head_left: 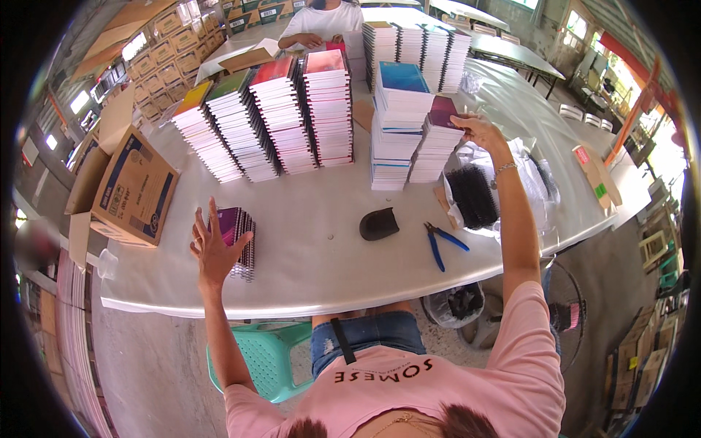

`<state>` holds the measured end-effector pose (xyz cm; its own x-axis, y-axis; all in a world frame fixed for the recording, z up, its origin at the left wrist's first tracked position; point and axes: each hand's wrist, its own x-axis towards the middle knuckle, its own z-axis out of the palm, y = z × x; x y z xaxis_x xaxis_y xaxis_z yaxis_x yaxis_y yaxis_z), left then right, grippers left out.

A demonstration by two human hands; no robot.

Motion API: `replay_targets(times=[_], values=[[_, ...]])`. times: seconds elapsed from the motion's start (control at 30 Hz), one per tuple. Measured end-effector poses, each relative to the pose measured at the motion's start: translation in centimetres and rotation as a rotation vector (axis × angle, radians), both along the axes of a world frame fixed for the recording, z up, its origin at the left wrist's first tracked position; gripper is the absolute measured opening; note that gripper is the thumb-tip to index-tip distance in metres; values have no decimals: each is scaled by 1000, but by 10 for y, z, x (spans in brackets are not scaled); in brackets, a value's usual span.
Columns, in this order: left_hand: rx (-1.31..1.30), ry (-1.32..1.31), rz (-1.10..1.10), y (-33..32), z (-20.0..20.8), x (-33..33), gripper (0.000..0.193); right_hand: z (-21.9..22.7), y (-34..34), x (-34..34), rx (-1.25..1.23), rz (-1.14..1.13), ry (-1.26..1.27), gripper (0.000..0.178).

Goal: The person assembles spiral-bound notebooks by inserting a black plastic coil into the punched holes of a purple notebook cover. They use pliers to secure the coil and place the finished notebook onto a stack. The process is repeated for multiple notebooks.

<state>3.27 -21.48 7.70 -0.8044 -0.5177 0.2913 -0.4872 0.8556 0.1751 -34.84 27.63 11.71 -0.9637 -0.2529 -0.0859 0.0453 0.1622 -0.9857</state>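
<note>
My left hand (216,248) spreads its fingers over a short stack of purple spiral notebooks (248,244) at the table's near left. The hand is open and touches or nearly touches the top cover. My right hand (478,132) reaches to a taller stack of unbound book blocks (431,150) on the right. Its fingers pinch the right edge of the purple-covered book (443,112) on top. Beside it stands a stack with a blue cover (403,76). Blue-handled pliers (443,244) and a dark curved piece (379,224) lie in front.
Tall notebook stacks (274,109) in several colours stand at the far left, more at the back. An open carton (135,186) sits at the left edge. Black binding coils (472,196) lie in plastic at right. Across the table is another person (321,25).
</note>
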Motion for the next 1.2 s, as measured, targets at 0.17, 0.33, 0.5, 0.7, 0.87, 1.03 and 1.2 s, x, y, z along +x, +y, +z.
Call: replay_targets(times=[0.17, 0.33, 0.5, 0.7, 0.87, 1.03, 1.2], values=[[79, 222, -169, 40, -4, -15, 97, -5, 4, -7, -45, 32, 19, 38], [84, 377, -278, 108, -8, -30, 91, -5, 16, -20, 15, -13, -58, 53], [268, 346, -318, 140, -24, -9, 84, 8, -13, -3, 128, -42, -20, 50], [424, 333, -324, 141, -69, 9, 79, 21, -5, 6, 154, -6, 39, 57], [481, 313, -328, 149, -83, 25, 71, 28, -12, 12, 246, -44, 137, 55], [462, 285, -334, 147, -91, 33, 67, 23, -7, 4, 278, -53, 234, 74], [423, 282, -286, 139, -96, 46, 61, 30, -15, 12, 386, -50, 311, 68]])
